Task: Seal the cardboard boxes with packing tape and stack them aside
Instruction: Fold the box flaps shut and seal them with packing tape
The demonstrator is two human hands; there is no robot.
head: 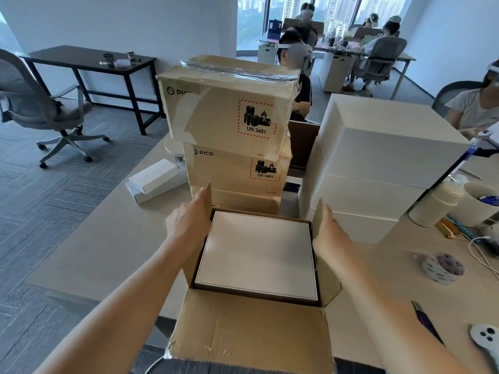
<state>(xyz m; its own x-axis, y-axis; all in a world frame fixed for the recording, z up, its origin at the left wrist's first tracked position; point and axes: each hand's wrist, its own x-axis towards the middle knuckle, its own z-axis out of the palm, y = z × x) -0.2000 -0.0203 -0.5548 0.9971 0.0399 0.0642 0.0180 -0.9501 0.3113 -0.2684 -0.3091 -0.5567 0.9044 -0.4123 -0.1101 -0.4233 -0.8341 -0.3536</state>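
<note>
An open cardboard box sits at the table's near edge, its front flap hanging toward me. A white inner box lies inside it. My left hand presses flat against the outside of the upright left flap. My right hand lies against the outside of the upright right flap. Behind stands a stack of brown PICO boxes; the top one has tape across its lid. A roll of packing tape lies on the table to the right.
A pile of large white boxes stands at the right. Two small white boxes lie at the left. A knife, a white controller, a bottle and a cup are on the right. People sit beyond the table.
</note>
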